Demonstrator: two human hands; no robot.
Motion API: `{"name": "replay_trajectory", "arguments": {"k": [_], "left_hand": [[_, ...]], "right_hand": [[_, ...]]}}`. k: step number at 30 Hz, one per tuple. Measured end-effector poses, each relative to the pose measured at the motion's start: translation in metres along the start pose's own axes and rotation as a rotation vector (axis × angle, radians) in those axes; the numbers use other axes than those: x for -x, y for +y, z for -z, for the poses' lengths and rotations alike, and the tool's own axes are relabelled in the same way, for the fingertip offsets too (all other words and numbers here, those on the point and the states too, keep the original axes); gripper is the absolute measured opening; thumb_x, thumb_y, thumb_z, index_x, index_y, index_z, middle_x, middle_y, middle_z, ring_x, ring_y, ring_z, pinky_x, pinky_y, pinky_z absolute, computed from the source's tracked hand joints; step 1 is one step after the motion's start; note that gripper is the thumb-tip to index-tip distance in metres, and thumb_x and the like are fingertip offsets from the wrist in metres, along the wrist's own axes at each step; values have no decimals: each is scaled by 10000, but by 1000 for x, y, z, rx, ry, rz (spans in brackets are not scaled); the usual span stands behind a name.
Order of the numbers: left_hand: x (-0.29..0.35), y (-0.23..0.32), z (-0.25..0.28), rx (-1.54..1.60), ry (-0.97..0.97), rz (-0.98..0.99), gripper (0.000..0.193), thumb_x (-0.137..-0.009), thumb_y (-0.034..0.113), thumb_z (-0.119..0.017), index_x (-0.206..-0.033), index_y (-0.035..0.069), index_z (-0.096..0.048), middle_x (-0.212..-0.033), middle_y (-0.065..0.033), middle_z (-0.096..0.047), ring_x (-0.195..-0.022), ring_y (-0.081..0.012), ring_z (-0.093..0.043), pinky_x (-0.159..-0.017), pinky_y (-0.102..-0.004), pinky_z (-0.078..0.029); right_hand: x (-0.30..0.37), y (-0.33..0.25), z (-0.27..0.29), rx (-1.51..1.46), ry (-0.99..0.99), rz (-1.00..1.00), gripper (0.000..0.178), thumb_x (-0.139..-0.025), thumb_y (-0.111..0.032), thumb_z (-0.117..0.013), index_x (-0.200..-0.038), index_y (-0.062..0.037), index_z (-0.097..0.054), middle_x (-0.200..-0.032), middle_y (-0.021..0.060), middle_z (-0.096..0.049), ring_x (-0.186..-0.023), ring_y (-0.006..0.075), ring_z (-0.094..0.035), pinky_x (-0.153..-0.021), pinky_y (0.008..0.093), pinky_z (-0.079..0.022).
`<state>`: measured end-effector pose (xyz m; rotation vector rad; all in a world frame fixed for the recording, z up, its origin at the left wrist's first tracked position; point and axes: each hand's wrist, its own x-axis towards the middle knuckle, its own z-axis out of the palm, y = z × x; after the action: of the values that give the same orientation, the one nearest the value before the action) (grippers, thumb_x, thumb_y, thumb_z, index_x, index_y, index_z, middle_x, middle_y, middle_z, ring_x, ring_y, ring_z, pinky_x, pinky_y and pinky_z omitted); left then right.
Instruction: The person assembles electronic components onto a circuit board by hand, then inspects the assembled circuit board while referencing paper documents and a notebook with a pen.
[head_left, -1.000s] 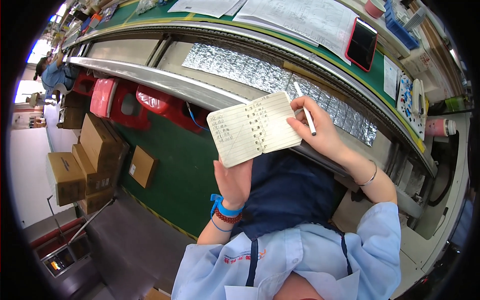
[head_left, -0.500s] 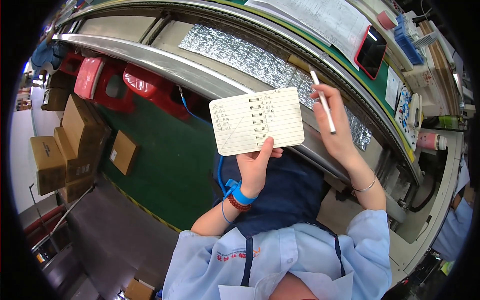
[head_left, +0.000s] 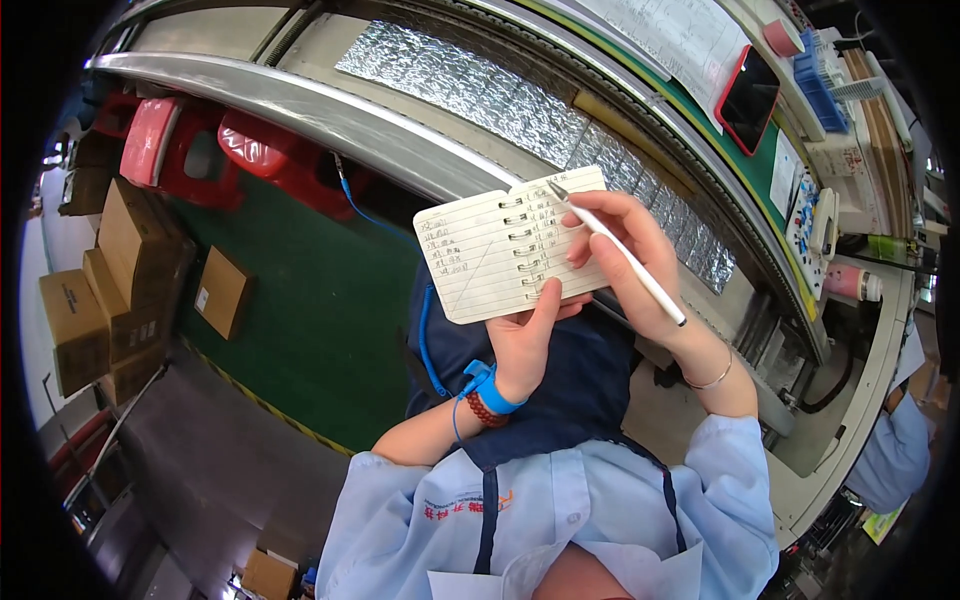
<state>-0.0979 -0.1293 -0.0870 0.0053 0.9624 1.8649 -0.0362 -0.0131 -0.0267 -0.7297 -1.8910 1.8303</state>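
Mid-frame, the notebook [head_left: 465, 262], held in the left hand [head_left: 522, 355], should be kept steady beneath the pen [head_left: 652, 285] gripped by the right hand [head_left: 652, 246].

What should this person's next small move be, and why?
Perhaps rest the tip of the pen on the notebook: the right hand holds the pen pointed at the upper right page, and the left hand grips the lower edge, thumb on top. Whether the tip already touches paper, I can't tell.
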Motion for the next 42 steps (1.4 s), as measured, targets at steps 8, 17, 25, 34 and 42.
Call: {"name": "replay_trajectory", "arguments": {"k": [8,17,25,34,42], "left_hand": [[-2,-7,10,-63,-135,-34,188,-882,69,-498,-1029,-46,-521,-838,-123,-606,-668,-171,-619,-564,-251,-513],[-8,-14,17,-217,-226,-35,154,-913,109,-440,-908,-12,-535,-715,-71,-576,-554,-107,-548,-485,-199,-428],[-9,-14,16,-256,-246,-78,163,-919,113,-425,-901,-8,-532,-698,-59,-571,-538,-88,-536,-481,-186,-420],[-10,-17,17,-286,-255,-125,160,-919,105,-420,-915,-9,-531,-695,-55,-565,-533,-82,-526,-481,-186,-415],[-10,-18,18,-278,-254,-130,159,-919,103,-416,-929,-13,-525,-700,-56,-562,-542,-81,-521,-491,-187,-419]], "right_hand": [[-1,11,-2,-33,52,-5,330,-884,-119,-458,-1186,12,-434,-1029,101,-519,-819,101,-524,-736,232,-447],[0,13,1,40,17,51,314,-869,-101,-457,-1163,10,-468,-1009,108,-508,-808,109,-531,-718,230,-448],[0,16,1,29,17,79,307,-865,-99,-452,-1150,9,-482,-982,103,-515,-752,102,-534,-677,217,-447],[0,16,0,47,43,84,296,-844,-76,-450,-1122,4,-512,-949,89,-527,-725,91,-524,-650,208,-442],[1,16,-1,62,51,73,300,-840,-97,-458,-1117,0,-517,-934,86,-530,-723,93,-523,-643,209,-439]]}}
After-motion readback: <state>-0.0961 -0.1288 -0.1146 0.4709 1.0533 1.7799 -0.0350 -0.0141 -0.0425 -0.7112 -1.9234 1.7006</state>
